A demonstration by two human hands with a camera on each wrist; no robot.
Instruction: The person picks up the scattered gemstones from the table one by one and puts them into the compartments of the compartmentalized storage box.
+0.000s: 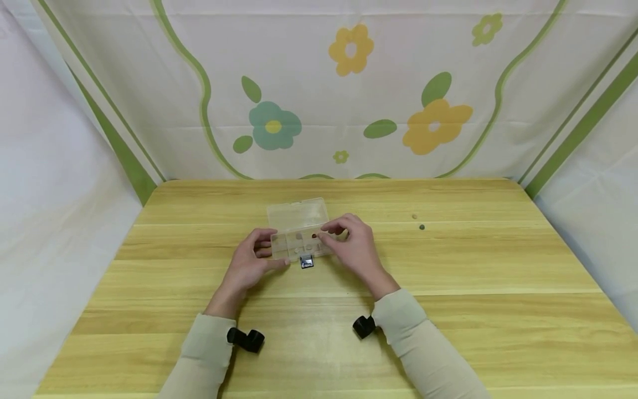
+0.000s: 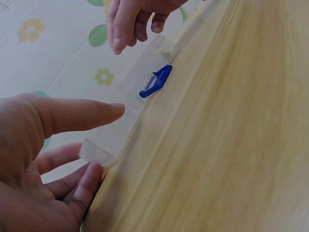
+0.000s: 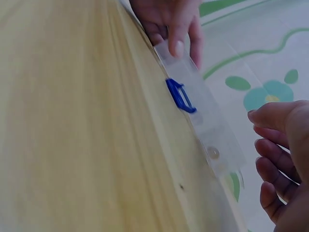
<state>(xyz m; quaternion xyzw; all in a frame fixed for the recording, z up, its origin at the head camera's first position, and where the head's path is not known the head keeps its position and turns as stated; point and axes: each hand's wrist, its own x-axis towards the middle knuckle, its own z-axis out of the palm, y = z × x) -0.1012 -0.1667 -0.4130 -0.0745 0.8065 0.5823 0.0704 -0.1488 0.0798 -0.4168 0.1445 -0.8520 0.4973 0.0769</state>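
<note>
Nearest are two pale sleeves [image 1: 199,354], each with a black wrist camera [image 1: 246,339] at its cuff, above a wood-grain table [image 1: 309,343]. A blue latch [image 2: 157,82] juts from the front wall of a clear, divided box [image 1: 280,255], which sits on the table between the hands. The left hand [image 1: 249,260] holds the box by its left end, thumb at the front corner and fingers bent about the far side. The right hand [image 1: 356,244] hovers at the right end, fingers loosely bent, thumb and forefinger slightly parted, with nothing visible between them.

Thin walls split the box into compartments. A few small pale pieces [image 1: 308,247] lie in the front ones, too faint to make out well; the right wrist view shows a clear round piece [image 3: 213,152] toward the right end. Farther back, just beside the right fingertips, a dark red piece [image 1: 314,236] lies in a rear compartment. The see-through lid [image 1: 296,215] stands open behind. Out on the table to the right are a dark green piece [image 1: 422,227] and, just beyond, a tan one [image 1: 414,216]. Behind everything hangs a flowered cloth [image 1: 319,100]
</note>
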